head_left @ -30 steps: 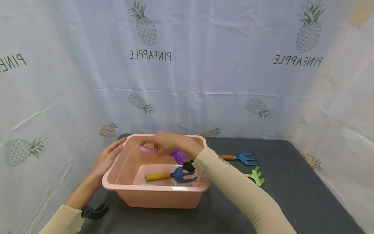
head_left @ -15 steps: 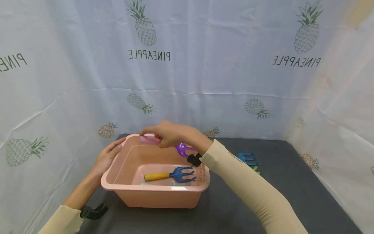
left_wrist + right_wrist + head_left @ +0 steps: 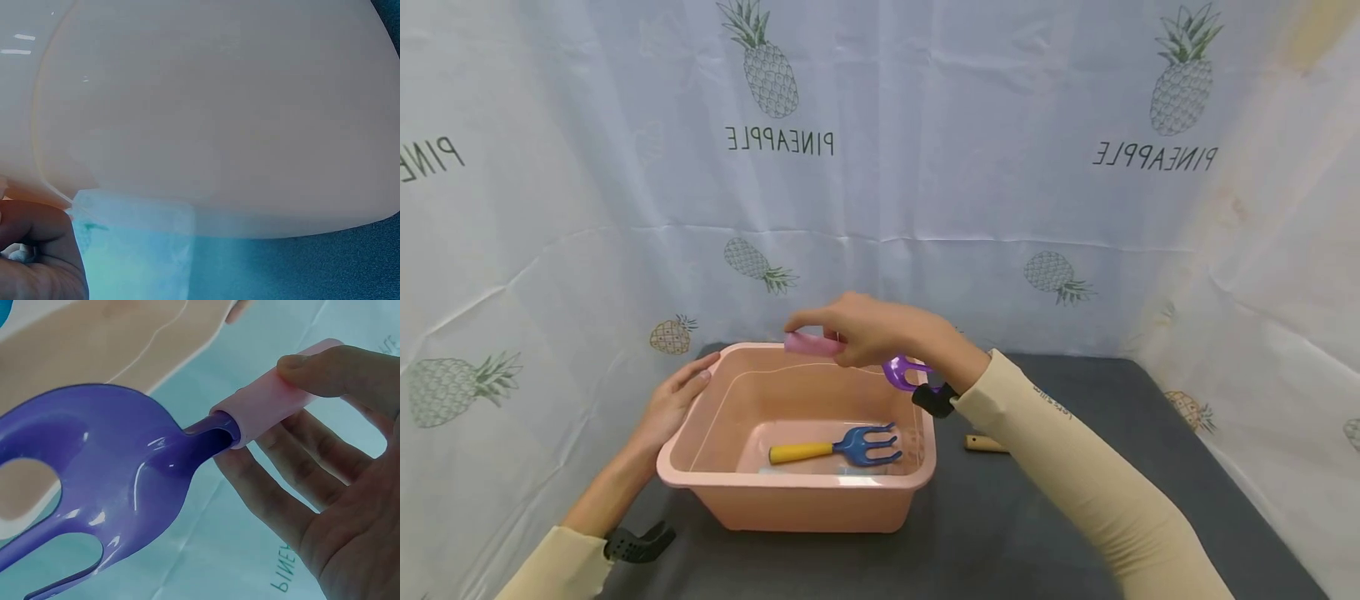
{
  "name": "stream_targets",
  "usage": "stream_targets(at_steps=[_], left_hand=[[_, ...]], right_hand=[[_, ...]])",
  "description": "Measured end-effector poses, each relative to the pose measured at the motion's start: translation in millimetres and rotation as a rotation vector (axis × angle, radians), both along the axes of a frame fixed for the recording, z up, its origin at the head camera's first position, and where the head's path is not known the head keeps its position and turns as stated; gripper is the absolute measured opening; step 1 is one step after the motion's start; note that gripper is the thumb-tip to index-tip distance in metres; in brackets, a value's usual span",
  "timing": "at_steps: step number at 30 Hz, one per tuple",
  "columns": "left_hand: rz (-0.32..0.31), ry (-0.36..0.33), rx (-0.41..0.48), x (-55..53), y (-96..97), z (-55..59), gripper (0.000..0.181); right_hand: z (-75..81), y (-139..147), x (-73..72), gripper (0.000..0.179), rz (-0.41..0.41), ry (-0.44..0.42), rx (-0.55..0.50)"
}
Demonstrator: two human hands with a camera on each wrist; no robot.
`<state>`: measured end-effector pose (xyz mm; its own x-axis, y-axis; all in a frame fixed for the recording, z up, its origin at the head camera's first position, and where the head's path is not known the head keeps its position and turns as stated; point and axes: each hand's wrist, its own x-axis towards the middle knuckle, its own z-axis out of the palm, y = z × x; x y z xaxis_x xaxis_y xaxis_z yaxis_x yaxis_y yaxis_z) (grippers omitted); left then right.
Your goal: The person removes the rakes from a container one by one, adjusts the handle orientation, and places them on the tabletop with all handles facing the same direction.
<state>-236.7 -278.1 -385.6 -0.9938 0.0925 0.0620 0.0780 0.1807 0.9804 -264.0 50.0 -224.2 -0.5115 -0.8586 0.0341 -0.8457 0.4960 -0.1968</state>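
Observation:
My right hand point(image 3: 880, 327) holds a purple garden hand fork point(image 3: 125, 462) by its pink handle point(image 3: 812, 344), over the back of a peach plastic basin point(image 3: 808, 508). In the right wrist view, the thumb lies on top of the handle and the fingers come from below. My left hand point(image 3: 672, 407) grips the basin's left rim; the left wrist view shows its curled fingers point(image 3: 40, 231) beside the pale basin wall point(image 3: 219, 125). Inside the basin lies a blue hand fork point(image 3: 859, 446) with a yellow handle, tines pointing right.
The basin stands on a dark grey table point(image 3: 1150, 467). To its right, a wooden handle point(image 3: 985, 443) pokes out from behind the right sleeve point(image 3: 1075, 467). Pale blue pieces point(image 3: 861, 472) show low in the basin. A pineapple-print curtain point(image 3: 880, 183) encloses the back and sides.
My right hand has lifted the purple hand fork up from inside the basin and moved it right. Its sleeve now covers the blue and green tools on the table. The left hand stays put.

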Motion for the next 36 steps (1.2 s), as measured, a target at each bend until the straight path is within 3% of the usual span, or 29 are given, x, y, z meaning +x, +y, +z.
stream_targets(at_steps=[13,23,31,36], left_hand=[[0.001,-0.009,-0.003,2.4,1.1,0.3,0.069],[0.0,-0.001,0.028,0.9,1.0,-0.3,0.067],[0.007,-0.005,0.018,2.6,2.4,1.3,0.068],[0.008,-0.016,0.014,3.4,2.1,1.9,0.069]], right_hand=[[-0.5,39,4.0,0.062,-0.035,0.028,-0.009],[-3.3,77,12.5,0.055,-0.143,-0.006,-0.011],[-14.1,115,18.2,0.051,-0.183,0.022,0.002],[-27.4,140,21.1,0.058,-0.217,0.02,0.03]])
